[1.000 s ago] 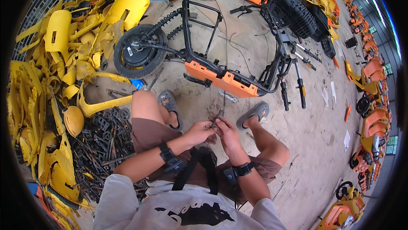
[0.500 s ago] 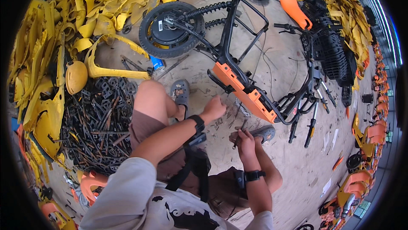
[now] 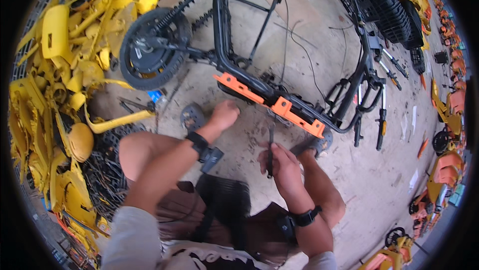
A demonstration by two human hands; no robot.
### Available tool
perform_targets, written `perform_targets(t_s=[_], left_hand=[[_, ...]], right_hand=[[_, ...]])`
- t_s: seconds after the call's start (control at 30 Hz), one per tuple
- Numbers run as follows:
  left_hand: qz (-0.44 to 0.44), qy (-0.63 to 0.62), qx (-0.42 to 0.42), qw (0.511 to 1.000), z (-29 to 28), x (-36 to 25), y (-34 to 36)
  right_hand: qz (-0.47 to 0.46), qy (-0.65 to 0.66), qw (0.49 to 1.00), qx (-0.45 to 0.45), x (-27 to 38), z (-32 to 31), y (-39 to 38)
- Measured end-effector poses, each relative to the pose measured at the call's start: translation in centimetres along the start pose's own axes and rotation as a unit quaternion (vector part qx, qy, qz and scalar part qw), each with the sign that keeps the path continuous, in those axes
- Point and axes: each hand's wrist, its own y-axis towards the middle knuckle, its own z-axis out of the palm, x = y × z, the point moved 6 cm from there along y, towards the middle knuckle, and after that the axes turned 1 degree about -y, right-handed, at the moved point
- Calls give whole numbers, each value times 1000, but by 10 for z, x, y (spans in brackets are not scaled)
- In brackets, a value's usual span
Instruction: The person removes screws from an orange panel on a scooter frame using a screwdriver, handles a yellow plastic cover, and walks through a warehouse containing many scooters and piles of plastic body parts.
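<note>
A black two-wheeler frame (image 3: 219, 30) lies on the floor in front of me, its rear wheel (image 3: 152, 50) to the left. Along the near side of the frame runs an orange plastic panel (image 3: 279, 108). My right hand (image 3: 287, 170) is closed around a slim, dark, rod-like tool (image 3: 271, 150) that points up toward the panel; its exact kind is unclear. To the left, my left hand (image 3: 225, 115) is held curled just short of the panel's left part. Whatever its fingers hold, if anything, is hidden.
Yellow plastic body panels (image 3: 55, 35) are heaped on the left, beside a pile of dark metal parts (image 3: 102, 175). A second black frame with handlebars (image 3: 361, 70) and a black basket (image 3: 384, 10) lies at right. Orange vehicles (image 3: 449, 165) line the far right. Loose cables (image 3: 304, 50) cross the floor.
The view has shifted, so the frame appears lower and further left. My right hand has turned the tool more upright and closer to the orange panel. My left hand stays curled.
</note>
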Motion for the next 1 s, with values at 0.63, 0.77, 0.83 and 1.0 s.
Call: perform_targets(t_s=[0.63, 0.77, 0.83, 1.0], left_hand=[[226, 615, -147, 741, 66, -121, -167], [206, 925, 90, 306, 169, -86, -185], [208, 922, 65, 319, 193, -82, -196], [304, 628, 20, 716, 148, -109, -218]], right_hand=[[-216, -699, 671, -118, -77, -66, 178], [-279, -731, 602, -159, -71, -55, 179], [-268, -731, 603, -172, -70, -53, 177], [-286, -727, 597, -182, -67, -43, 180]])
